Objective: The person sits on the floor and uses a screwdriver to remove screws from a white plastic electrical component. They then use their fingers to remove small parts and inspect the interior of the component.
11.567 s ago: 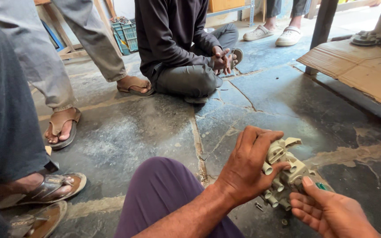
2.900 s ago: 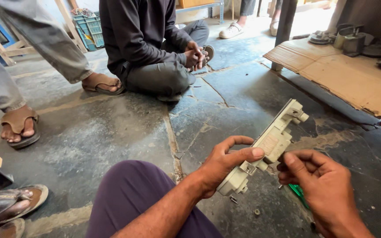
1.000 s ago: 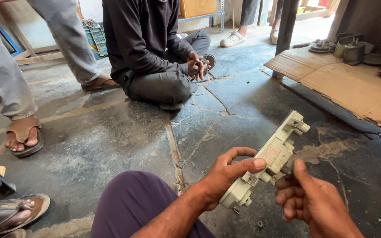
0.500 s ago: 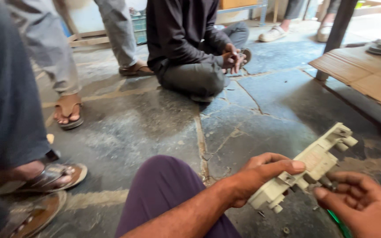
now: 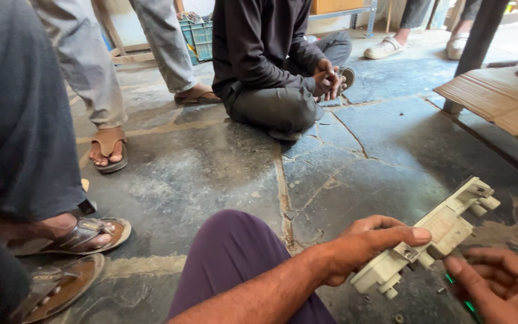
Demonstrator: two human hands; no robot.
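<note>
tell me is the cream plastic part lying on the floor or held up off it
Held up. The left hand grips the cream plastic part near its lower end, and it slants up to the right above the stone floor. The right hand is just beneath it.

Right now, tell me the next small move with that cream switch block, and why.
Probably bring the right hand up to the cream switch block: the left hand grips it off the floor, and the right fingertips hover just below, not touching.
</note>
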